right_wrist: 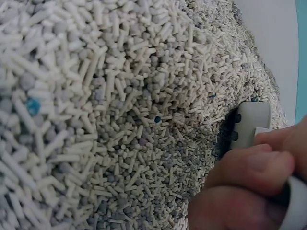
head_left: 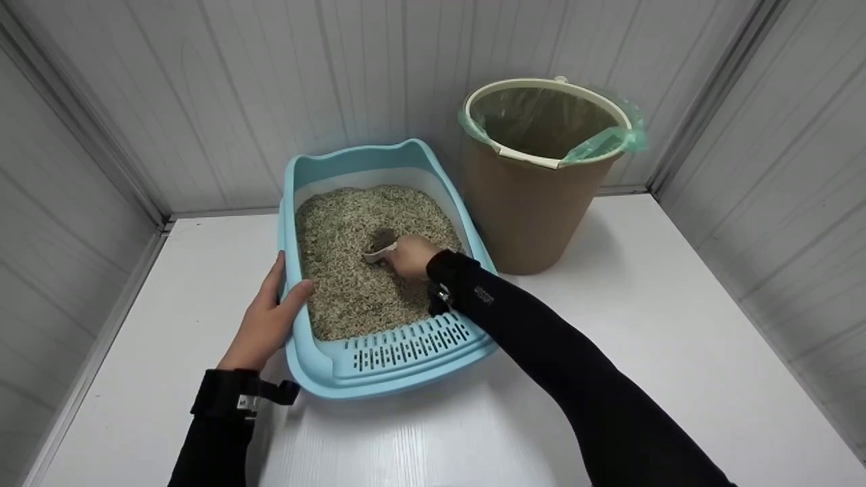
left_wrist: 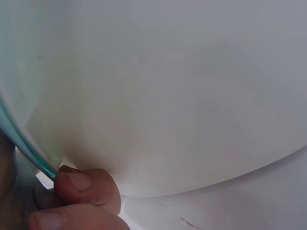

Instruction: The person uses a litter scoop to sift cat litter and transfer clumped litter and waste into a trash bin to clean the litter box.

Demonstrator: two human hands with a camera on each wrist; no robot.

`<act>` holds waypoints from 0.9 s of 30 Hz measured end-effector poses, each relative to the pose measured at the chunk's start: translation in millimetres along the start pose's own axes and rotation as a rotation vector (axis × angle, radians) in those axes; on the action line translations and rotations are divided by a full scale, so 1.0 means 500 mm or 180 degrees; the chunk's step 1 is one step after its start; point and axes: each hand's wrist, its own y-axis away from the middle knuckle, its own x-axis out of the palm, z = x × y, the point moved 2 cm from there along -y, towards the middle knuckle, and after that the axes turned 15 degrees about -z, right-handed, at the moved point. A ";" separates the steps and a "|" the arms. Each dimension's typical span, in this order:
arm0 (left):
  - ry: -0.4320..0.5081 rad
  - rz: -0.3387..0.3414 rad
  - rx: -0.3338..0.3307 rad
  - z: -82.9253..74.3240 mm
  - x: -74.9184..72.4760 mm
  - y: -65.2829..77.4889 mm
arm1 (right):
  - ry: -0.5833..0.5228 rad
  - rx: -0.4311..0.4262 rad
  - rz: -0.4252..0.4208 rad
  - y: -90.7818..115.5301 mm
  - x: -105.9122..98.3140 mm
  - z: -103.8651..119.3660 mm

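Note:
A light blue litter box (head_left: 392,382) with a slotted front step holds a bed of pale pellet litter (head_left: 345,284). My left hand (head_left: 267,318) grips its left side, thumb over the rim and the other fingers outside; the left wrist view shows curled fingertips (left_wrist: 84,184) at the wall's edge. Inside the box, my right hand (head_left: 411,258) holds a whitish-grey litter scoop (right_wrist: 253,120) by its handle. The scoop's head is partly sunk in the litter, with a dark patch beside it in the head view.
A brown bin (head_left: 528,216) with a cream rim and a green bag liner stands close to the box's right side. Grey panel walls (head_left: 270,81) enclose the white table (head_left: 676,325) at the back and both sides.

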 end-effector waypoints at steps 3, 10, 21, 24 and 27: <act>-0.0033 -0.0005 -0.0002 -0.002 0.000 0.001 | -0.0060 -0.0058 -0.0040 -0.004 0.002 0.001; -0.0023 0.0005 0.0013 -0.004 -0.002 0.003 | -0.0471 0.0129 -0.0371 -0.024 0.001 -0.006; -0.0008 0.0003 0.0002 0.004 -0.002 0.002 | -0.0385 0.0050 -0.0783 -0.100 0.030 -0.057; -0.0013 0.0001 0.0005 0.001 -0.002 0.003 | -0.0448 -0.0013 -0.0840 -0.102 0.029 -0.058; -0.0022 -0.0004 -0.0015 -0.002 -0.002 0.004 | -0.0546 -0.0023 -0.0763 -0.065 -0.003 -0.022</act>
